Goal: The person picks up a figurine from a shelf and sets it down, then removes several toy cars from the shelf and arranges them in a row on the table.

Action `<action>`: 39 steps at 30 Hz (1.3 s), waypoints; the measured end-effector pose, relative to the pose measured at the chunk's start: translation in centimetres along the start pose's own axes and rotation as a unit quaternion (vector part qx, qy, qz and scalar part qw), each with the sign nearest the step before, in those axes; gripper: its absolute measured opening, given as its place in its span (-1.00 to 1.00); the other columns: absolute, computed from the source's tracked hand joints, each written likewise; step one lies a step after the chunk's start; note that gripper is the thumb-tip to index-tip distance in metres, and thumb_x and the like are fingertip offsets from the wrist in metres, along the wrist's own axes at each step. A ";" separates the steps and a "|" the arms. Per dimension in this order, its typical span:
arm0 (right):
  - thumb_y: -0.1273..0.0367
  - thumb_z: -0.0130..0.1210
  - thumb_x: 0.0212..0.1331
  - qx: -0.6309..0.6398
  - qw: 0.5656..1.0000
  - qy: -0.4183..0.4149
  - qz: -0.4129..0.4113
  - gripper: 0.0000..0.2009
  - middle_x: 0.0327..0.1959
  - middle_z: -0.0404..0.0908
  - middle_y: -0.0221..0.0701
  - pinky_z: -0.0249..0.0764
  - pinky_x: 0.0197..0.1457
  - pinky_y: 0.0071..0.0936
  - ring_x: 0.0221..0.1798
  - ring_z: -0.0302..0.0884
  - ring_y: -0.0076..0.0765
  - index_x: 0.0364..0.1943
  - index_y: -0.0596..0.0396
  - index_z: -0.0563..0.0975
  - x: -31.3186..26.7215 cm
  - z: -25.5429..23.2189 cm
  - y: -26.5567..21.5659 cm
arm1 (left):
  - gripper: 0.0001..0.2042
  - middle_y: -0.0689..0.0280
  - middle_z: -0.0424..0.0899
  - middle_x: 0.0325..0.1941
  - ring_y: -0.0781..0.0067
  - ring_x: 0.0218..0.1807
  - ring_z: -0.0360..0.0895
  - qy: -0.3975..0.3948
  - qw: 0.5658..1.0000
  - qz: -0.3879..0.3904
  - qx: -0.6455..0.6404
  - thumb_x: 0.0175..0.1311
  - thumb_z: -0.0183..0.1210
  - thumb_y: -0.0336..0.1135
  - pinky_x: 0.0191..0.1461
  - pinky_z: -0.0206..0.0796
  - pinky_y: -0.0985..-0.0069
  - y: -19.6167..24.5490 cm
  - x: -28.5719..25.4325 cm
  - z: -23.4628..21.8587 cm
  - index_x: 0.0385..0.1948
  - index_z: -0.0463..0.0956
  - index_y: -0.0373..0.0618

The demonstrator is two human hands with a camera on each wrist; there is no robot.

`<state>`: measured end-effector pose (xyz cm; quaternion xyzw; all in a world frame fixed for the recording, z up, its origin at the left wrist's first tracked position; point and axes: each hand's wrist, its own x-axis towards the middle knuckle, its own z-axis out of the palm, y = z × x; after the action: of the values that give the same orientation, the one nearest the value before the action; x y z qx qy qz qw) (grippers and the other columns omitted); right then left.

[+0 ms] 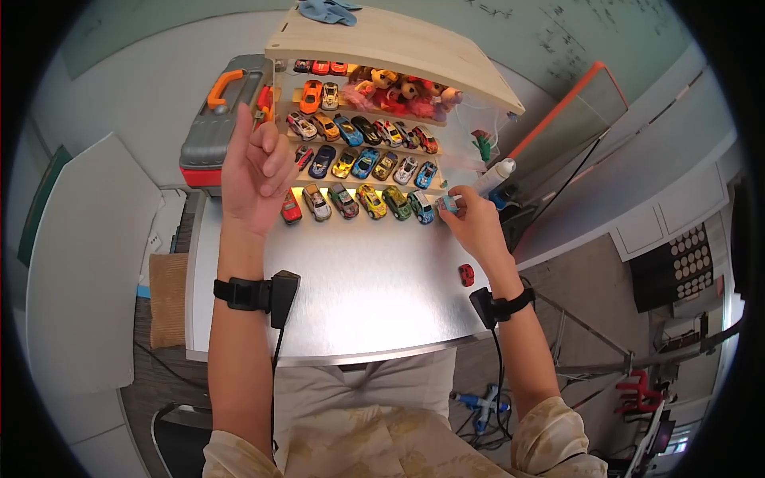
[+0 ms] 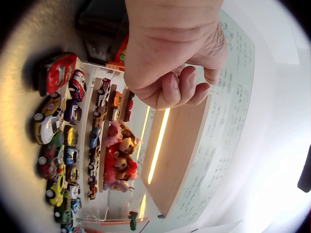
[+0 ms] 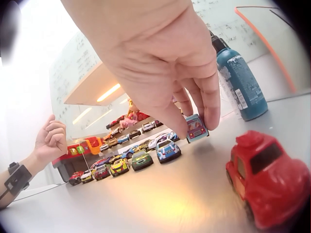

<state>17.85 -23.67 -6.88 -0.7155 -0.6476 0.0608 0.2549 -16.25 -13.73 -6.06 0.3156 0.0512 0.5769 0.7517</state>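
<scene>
My right hand [image 1: 476,221] pinches a small light-blue toy car [image 3: 196,129] between thumb and fingers. That car is at the right end of the front row, beside a blue-and-white toy car [image 3: 168,151]. A red toy car [image 1: 466,275] stands alone on the table, nearer to me than the right hand. My left hand [image 1: 259,169] is raised on the left, its fingers loosely curled and holding nothing. Behind it, several toy cars stand in rows, among them a yellow car [image 1: 370,201] in the front row.
A wooden shelf [image 1: 398,44] bears more cars and several dolls [image 1: 398,88]. To its left stands a grey toolbox [image 1: 225,127]. A blue bottle [image 3: 240,80] is just right of the right hand. The silver table [image 1: 351,287] ends close to my lap.
</scene>
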 end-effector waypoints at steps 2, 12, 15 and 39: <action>0.44 0.35 0.15 0.003 1.000 -0.005 0.004 -0.66 -0.28 0.74 -0.04 0.63 -0.13 -0.20 -0.28 0.74 -0.01 0.02 0.19 0.59 0.3 0.6 0.3 | -0.48 0.51 0.22 -0.70 0.71 -0.77 0.03 -0.001 1.000 0.000 -0.005 0.63 -0.15 0.21 -0.69 -0.09 0.65 0.1 0.0 0.0 -0.55 0.26 0.07; 0.45 0.34 0.16 0.005 1.000 -0.001 -0.001 -0.63 -0.28 0.74 -0.04 0.62 -0.09 -0.18 -0.21 0.74 0.05 0.06 0.14 0.57 0.4 0.9 0.1 | -0.48 0.52 0.23 -0.71 0.72 -0.77 0.03 0.009 1.000 0.005 -0.001 0.62 -0.13 0.21 -0.69 -0.09 0.66 0.0 0.0 0.3 -0.55 0.26 0.07; 0.43 0.34 0.17 -0.001 1.000 -0.015 0.015 -0.62 -0.24 0.74 -0.05 0.63 -0.05 -0.19 -0.18 0.74 0.05 0.08 0.16 0.56 0.2 0.6 -0.2 | -0.48 0.53 0.24 -0.70 0.72 -0.77 0.03 0.016 1.000 0.005 0.005 0.62 -0.13 0.21 -0.70 -0.08 0.66 0.0 -0.1 0.4 -0.55 0.27 0.07; 0.49 0.33 0.19 0.153 0.980 -0.099 -0.077 -0.75 -0.13 0.67 -0.23 0.61 -0.06 -0.31 -0.13 0.67 -0.14 -0.03 0.16 0.64 -11.9 -1.0 -3.7 | -0.48 0.51 0.23 -0.70 0.70 -0.75 0.04 -0.021 1.000 -0.006 0.003 0.61 -0.10 0.19 -0.67 -0.07 0.65 -0.3 -0.1 0.3 -0.56 0.26 0.07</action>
<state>13.12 -35.20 -7.23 -0.6068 -0.7057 0.2102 0.2994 -15.86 -13.94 -6.05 0.3297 0.0393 0.5653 0.7551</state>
